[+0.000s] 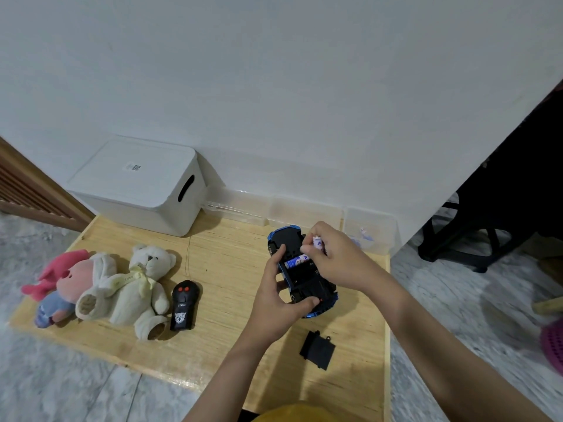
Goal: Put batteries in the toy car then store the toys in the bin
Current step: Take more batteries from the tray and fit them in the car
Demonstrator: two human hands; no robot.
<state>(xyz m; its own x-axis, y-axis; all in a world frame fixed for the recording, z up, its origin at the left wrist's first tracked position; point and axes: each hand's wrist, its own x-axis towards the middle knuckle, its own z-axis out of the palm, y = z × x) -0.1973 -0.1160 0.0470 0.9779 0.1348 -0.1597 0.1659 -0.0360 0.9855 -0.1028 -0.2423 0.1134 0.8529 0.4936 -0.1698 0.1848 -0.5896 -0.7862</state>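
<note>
The car (301,271) lies belly-up on the right half of the desk (213,345), blue body underneath, black chassis facing the camera. The left hand (275,295) grips it from the near side, thumb curled under the near end and fingers wrapped over the left flank. One battery (295,262) already sits in the open bay. The right hand (338,255) hovers just above that bay, fingertips pinching a second battery (317,242), tilted.

The loose black cover (316,348) lies flat on the desk, just in front of the car. To the left, the remote (183,305) lies face up, its thin antenna wire running toward the wall. Next to it sprawls a white bear (134,289) with a pale ribbon, and a pink doll (61,289) is pressed against the bear's far side at the desk's left edge.

The white bin (140,185) stands at the back left corner against the wall, lid on. Clear plastic trays (304,208) line the wall behind the car, the right one holding small bits I cannot make out.
</note>
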